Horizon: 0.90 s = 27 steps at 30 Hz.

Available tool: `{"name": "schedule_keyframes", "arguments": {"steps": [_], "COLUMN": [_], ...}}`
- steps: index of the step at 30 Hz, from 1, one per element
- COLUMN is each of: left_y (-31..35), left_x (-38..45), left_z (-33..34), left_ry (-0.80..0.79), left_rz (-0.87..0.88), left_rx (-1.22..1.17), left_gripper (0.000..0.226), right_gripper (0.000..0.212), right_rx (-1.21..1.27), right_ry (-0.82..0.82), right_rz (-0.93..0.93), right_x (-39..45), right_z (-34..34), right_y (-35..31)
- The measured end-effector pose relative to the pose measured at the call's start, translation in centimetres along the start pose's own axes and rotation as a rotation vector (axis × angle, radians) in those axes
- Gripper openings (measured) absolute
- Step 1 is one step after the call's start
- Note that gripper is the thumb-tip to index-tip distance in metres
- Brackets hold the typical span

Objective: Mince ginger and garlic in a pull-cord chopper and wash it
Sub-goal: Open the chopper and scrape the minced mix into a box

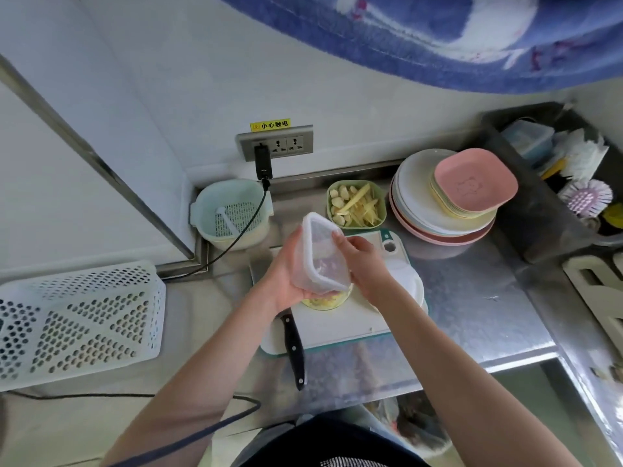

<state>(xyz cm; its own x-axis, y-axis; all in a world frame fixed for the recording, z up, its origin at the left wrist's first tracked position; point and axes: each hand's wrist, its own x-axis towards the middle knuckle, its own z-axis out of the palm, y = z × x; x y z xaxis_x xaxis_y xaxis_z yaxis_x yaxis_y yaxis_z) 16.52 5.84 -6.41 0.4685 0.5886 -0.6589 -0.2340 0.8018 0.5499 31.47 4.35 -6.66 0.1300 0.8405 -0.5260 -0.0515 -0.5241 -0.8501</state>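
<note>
Both hands grip a clear tub [323, 254], left hand [286, 281] underneath, right hand [360, 261] at its rim, tipped mouth-down directly over the chopper bowl [323, 303] on the board [337, 325].

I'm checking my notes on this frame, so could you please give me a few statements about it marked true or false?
1. Both hands hold the clear container tipped over the chopper bowl. True.
2. The knife is in the right hand. False: it lies at the cutting board's left edge.
3. The green dish holds garlic cloves and ginger strips. True.
4. The pink square plate lies on the cutting board. False: it tops the plate stack.
</note>
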Motion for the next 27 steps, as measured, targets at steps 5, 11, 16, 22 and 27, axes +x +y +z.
{"name": "schedule_keyframes", "arguments": {"steps": [5, 11, 16, 22, 27], "left_y": [-0.8, -0.2, -0.7, -0.5, -1.4], "left_x": [0.4, 0.2, 0.6, 0.4, 0.9], "left_z": [0.5, 0.9, 0.5, 0.8, 0.1], "left_ry": [0.082, 0.069, 0.143, 0.161, 0.187], "left_rz": [0.061, 0.094, 0.098, 0.098, 0.069], "left_rx": [-0.058, -0.038, 0.025, 0.075, -0.001], "left_gripper": [0.044, 0.044, 0.056, 0.057, 0.062], "right_gripper": [0.062, 0.055, 0.057, 0.054, 0.048], "right_rx": [-0.032, 0.223, 0.127, 0.426, 0.409], "right_ry": [-0.225, -0.375, -0.339, -0.316, -0.235], "right_rz": [0.145, 0.193, 0.256, 0.321, 0.427], "right_x": [-0.3, 0.0, -0.1, -0.4, 0.0], "right_z": [-0.4, -0.3, -0.2, 0.7, 1.2], "right_y": [-0.9, -0.5, -0.2, 0.9, 0.8]}}
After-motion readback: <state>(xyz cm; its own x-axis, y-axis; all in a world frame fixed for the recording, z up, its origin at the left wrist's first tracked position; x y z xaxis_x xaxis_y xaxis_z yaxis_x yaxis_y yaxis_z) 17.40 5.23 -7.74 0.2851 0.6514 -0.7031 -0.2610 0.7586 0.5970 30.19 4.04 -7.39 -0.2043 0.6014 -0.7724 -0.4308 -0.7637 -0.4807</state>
